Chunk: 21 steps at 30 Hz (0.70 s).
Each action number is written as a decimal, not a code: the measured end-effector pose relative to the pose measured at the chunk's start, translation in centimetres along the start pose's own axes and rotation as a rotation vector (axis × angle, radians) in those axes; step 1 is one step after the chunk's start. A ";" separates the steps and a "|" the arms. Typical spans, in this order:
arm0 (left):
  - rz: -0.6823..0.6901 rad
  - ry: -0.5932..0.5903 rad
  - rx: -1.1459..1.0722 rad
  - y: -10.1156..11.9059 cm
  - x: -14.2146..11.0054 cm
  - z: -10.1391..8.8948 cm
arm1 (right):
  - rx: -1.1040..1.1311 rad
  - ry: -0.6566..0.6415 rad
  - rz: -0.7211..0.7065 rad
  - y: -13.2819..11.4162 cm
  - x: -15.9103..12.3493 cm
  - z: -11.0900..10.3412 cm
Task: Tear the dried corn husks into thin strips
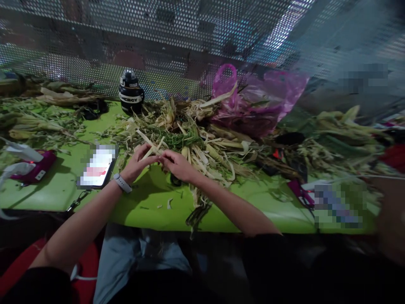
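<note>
My left hand (136, 164), with a pale watch strap (122, 183) at its wrist, is closed on pale dried leaf strips (149, 142). The strips cross each other and stick up between thumb and fingers. The fingertips of my right hand (177, 165) are pinched together against the tips of the left. Whatever lies in that pinch is too small to make out. Just behind both hands spreads a heap of dried leaves and stalks (218, 158), with a bunch of thin green stems (185, 138) on it. Small scraps (169, 203) lie on the green table (139, 217) below my hands.
A lit phone (97, 166) and a purple power socket (37, 169) are at the left. Behind stand a black bottle (130, 95) and a pink plastic bag (253, 105), before a perforated metal screen (164, 46). More plant piles (38, 122) lie left and right. Another person's arm shows far right.
</note>
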State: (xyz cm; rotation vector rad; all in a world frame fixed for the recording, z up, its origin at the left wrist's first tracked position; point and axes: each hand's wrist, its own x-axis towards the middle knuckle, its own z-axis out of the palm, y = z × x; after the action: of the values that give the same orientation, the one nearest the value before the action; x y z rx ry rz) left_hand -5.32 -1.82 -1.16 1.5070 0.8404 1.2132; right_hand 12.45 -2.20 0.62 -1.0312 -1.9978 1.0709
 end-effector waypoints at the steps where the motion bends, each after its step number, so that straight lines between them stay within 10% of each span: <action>1: -0.002 -0.021 -0.002 0.0 -0.1 0.3 | -0.032 0.002 -0.014 0.2 -0.6 0.0; 14: 0.033 -0.005 0.112 0.4 0.0 1.2 | -0.078 -0.020 -0.094 1.6 -2.4 -0.1; 21: -0.177 -0.138 -0.105 0.1 -0.1 0.8 | 0.407 -0.080 0.122 2.3 -3.0 -0.2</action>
State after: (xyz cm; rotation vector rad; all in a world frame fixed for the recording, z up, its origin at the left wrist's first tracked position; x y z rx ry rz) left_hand -4.59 -2.12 -1.11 1.3844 0.7883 0.9962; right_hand 14.84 -3.84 -1.73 -0.9080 -1.6915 1.5282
